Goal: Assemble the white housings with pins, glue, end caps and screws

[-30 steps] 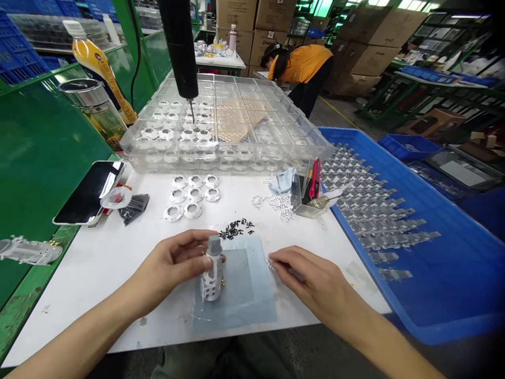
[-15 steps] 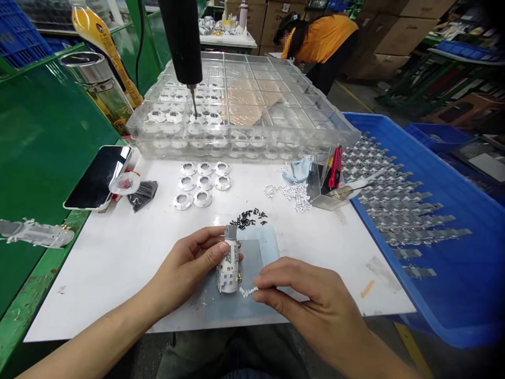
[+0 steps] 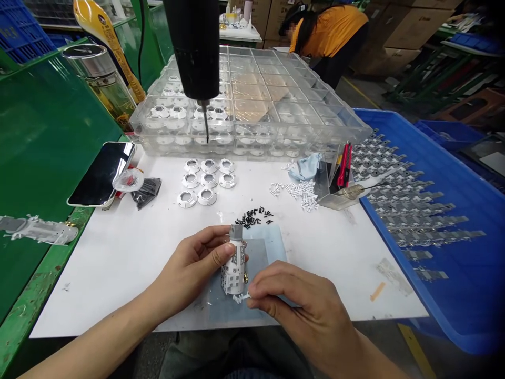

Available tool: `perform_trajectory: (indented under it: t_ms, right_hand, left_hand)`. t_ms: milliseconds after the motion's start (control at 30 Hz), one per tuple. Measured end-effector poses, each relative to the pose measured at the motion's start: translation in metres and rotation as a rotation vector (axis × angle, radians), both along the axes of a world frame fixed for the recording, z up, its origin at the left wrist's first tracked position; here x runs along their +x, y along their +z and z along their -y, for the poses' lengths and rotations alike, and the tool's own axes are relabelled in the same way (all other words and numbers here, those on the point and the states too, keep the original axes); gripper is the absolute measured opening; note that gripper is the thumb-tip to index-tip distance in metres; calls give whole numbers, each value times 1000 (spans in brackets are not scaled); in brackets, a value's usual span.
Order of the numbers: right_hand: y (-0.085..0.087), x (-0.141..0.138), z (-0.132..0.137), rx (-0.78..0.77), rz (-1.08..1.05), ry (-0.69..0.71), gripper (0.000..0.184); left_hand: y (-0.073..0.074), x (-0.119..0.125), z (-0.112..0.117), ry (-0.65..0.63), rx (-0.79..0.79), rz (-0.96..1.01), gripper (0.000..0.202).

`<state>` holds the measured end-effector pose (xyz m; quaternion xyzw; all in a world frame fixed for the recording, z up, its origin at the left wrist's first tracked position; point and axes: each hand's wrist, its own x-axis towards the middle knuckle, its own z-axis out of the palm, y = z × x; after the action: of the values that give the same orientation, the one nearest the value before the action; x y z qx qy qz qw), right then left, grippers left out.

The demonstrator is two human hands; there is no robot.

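Observation:
My left hand (image 3: 195, 260) is wrapped around a small white cylindrical part (image 3: 234, 269) with a grey square top, standing upright on a grey mat (image 3: 263, 252). My right hand (image 3: 294, 300) pinches a small white clip (image 3: 241, 298) right at the base of that part. Black screws (image 3: 254, 216) lie in a small heap just beyond the mat. Several white rings (image 3: 205, 181) sit farther back on the white table (image 3: 118, 252). A pile of white clips (image 3: 298, 190) lies to the right of them.
A black electric screwdriver (image 3: 196, 52) hangs over clear compartment trays (image 3: 276, 100) holding rings. A phone (image 3: 101, 172) lies at the left, a blue bin (image 3: 453, 210) of metal brackets at the right. A red cutter (image 3: 346, 171) stands nearby. A person in orange bends over behind.
My right hand picked a white clip off the table at the right and brought it left to the base of the white part. My left hand kept hold of the part.

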<state>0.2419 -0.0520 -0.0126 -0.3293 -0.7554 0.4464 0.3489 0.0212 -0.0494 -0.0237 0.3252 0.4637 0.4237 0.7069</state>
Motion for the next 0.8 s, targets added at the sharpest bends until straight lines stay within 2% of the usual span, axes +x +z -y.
perform_trajectory:
  t_ms: [233, 667, 733, 800]
  right_hand:
    - [-2, 0, -2, -6, 25, -16, 12]
    - [-7, -7, -7, -125, 59, -39, 8]
    - [-7, -8, -8, -152, 79, -74, 6]
    - [-7, -9, -7, -208, 125, -136, 14]
  left_hand:
    - [1, 0, -2, -31, 4, -8, 34]
    - [-2, -1, 3, -38, 22, -76, 37]
    - [-2, -2, 2, -38, 33, -83, 36]
    - [-1, -1, 1, -32, 40, -97, 34]
